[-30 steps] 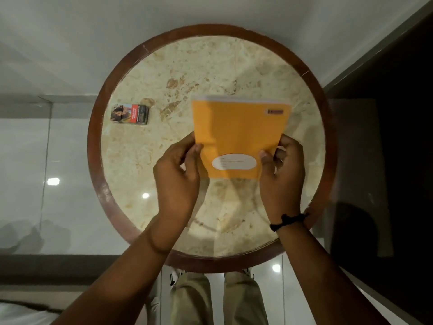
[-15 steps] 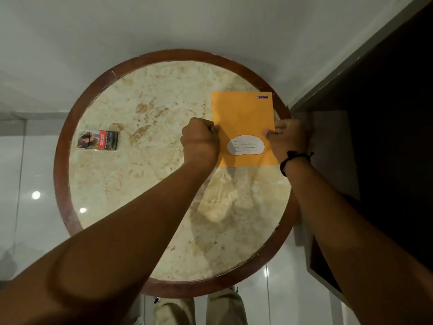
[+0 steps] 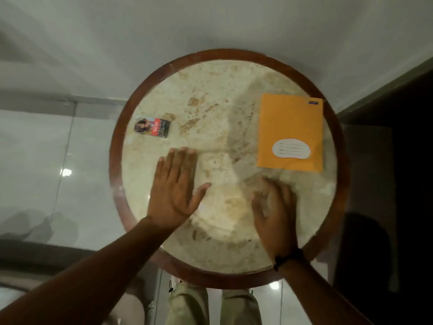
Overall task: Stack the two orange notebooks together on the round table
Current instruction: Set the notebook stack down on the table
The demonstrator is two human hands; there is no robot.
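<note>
Orange notebooks [image 3: 290, 132] lie near the surface [image 3: 210, 95] rim; a careless brush could tip them off. Both hands' fingers are spread, empty.

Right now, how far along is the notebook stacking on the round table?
Done: an orange notebook lies flat at the right side of the round table; whether a second sits beneath it cannot be told. In hand: nothing, the left hand and right hand are open and apart from it. Left: probably nothing.

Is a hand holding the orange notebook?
No, the notebook lies alone on the table, and both the left hand and right hand are off it.
</note>
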